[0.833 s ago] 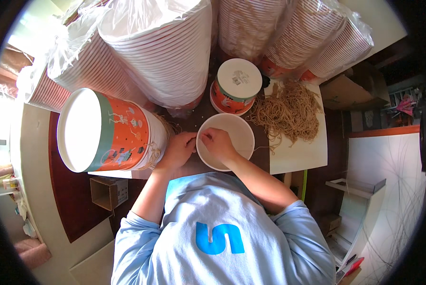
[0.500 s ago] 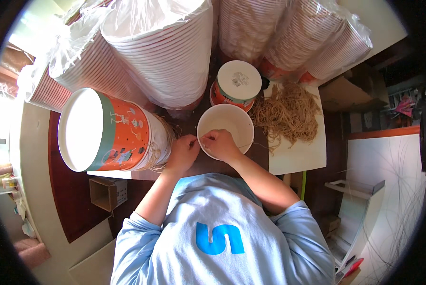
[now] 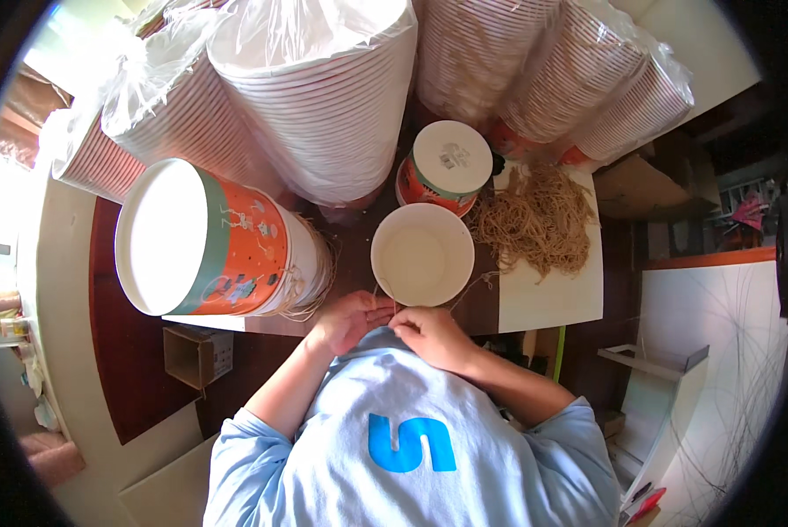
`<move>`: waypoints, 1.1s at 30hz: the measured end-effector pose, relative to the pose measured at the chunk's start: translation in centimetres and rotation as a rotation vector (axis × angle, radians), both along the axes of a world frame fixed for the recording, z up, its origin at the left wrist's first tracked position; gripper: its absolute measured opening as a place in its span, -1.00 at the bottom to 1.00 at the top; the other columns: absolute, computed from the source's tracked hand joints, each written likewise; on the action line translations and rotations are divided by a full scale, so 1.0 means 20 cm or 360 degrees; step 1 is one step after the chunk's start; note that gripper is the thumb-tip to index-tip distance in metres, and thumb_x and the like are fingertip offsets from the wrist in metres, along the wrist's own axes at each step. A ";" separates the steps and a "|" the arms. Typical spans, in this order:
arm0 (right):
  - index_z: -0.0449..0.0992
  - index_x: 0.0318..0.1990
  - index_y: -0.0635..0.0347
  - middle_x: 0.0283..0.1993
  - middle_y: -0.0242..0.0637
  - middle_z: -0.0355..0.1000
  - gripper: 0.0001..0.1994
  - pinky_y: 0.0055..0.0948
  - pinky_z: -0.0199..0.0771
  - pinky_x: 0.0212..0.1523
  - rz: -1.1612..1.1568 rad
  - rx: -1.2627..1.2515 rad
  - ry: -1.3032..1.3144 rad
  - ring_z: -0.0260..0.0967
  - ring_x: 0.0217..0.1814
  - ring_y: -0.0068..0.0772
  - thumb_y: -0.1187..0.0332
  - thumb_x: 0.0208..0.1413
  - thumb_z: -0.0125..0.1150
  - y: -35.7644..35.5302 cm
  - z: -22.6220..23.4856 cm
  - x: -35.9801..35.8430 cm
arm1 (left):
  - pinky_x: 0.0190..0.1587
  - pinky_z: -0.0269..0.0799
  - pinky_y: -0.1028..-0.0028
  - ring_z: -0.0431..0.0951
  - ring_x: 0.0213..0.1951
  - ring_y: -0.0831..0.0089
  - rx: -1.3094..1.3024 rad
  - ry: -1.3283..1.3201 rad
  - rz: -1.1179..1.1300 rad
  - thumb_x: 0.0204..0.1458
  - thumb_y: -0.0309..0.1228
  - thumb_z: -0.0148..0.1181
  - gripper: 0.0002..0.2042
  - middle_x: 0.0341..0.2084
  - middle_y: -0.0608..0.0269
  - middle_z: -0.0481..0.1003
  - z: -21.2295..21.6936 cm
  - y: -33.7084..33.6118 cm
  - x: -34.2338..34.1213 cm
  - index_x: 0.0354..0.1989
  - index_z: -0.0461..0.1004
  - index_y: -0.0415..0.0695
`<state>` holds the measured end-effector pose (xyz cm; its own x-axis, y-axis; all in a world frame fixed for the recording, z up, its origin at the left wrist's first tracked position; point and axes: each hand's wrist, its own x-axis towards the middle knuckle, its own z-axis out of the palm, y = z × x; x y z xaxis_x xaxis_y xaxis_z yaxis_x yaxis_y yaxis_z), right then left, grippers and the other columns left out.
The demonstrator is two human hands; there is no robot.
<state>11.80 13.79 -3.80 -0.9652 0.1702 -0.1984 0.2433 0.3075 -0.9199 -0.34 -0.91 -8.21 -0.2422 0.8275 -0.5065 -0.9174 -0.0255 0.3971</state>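
A white paper bucket [image 3: 423,250] stands upright at the table's front, its open top facing me. Thin brown twine [image 3: 394,301] runs over its near rim down to my hands. My right hand [image 3: 436,338] is closed, pinching the twine between thumb and fingers just below the rim. Beside it, my left hand [image 3: 352,321] has its palm partly turned up and its fingers stretched toward the right hand, fingertips close to the twine. Another bit of twine trails off the bucket's right side toward a tangled twine pile [image 3: 539,220].
A stack of buckets [image 3: 245,237] with an orange and green printed wrap lies on its side at left, twine loops around it. An upside-down printed bucket [image 3: 451,162] stands behind. Tall plastic-wrapped bucket stacks [image 3: 324,105] line the back. A white board [image 3: 552,303] lies under the twine pile.
Both hands have come out from the bucket's opening and moved toward my body, below its near rim. The left fingers have straightened. The bucket now tilts less toward me.
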 end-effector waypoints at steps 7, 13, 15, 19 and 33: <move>0.55 -0.32 0.31 -0.35 -0.12 0.51 -0.82 -0.39 0.43 -0.27 -0.0242 -0.0346 -0.0072 0.48 -0.31 -0.33 0.37 0.01 0.17 -0.07 -0.33 -0.02 | -0.05 0.32 0.40 0.46 -0.22 0.29 -0.0057 0.0243 0.0089 0.01 -0.45 0.03 -0.93 -0.35 0.12 0.47 -0.06 0.00 0.04 -0.39 0.41 -0.17; 0.53 -0.38 0.33 -0.42 -0.20 0.51 -0.78 -0.46 0.41 -0.33 -0.0343 -0.0313 -0.0121 0.44 -0.38 -0.45 0.30 0.02 0.20 -0.04 -0.21 -0.06 | -0.30 0.38 0.50 0.47 -0.37 0.40 -0.0459 0.1607 -0.0067 -0.03 -0.52 0.04 -0.89 -0.41 0.19 0.46 -0.14 -0.07 0.08 -0.33 0.42 -0.25; 0.52 -0.38 0.34 -0.44 -0.22 0.50 -0.78 -0.48 0.40 -0.34 -0.0424 -0.0395 -0.0093 0.43 -0.40 -0.47 0.30 0.02 0.21 -0.06 -0.22 -0.07 | -0.32 0.38 0.51 0.46 -0.38 0.44 -0.0480 0.1945 -0.0126 -0.04 -0.50 0.06 -0.87 -0.43 0.19 0.45 -0.06 -0.05 0.08 -0.32 0.42 -0.26; 0.51 -0.36 0.34 -0.47 -0.23 0.48 -0.78 -0.50 0.40 -0.36 -0.0592 -0.0544 -0.0084 0.41 -0.43 -0.51 0.31 0.02 0.21 -0.08 -0.28 -0.07 | -0.36 0.38 0.51 0.45 -0.43 0.46 -0.0390 0.2445 -0.0125 -0.08 -0.52 0.07 -0.84 -0.47 0.14 0.42 -0.05 -0.03 0.08 -0.28 0.42 -0.24; 0.50 -0.36 0.34 -0.45 -0.14 0.48 -0.82 -0.40 0.40 -0.31 -0.0386 -0.0358 -0.0115 0.41 -0.42 -0.42 0.38 -0.02 0.11 -0.05 -0.28 -0.06 | -0.36 0.44 0.34 0.50 -0.38 0.21 -0.0559 0.2569 -0.0362 -0.13 -0.56 0.09 -0.64 -0.40 0.09 0.41 0.00 0.01 0.05 -0.07 0.40 -0.09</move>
<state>10.56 12.75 -9.34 -0.8840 0.3374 -0.3237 0.3518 0.0242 -0.9357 0.70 -0.62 -8.14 -0.5651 0.8245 -0.0289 0.4413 0.3318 0.8338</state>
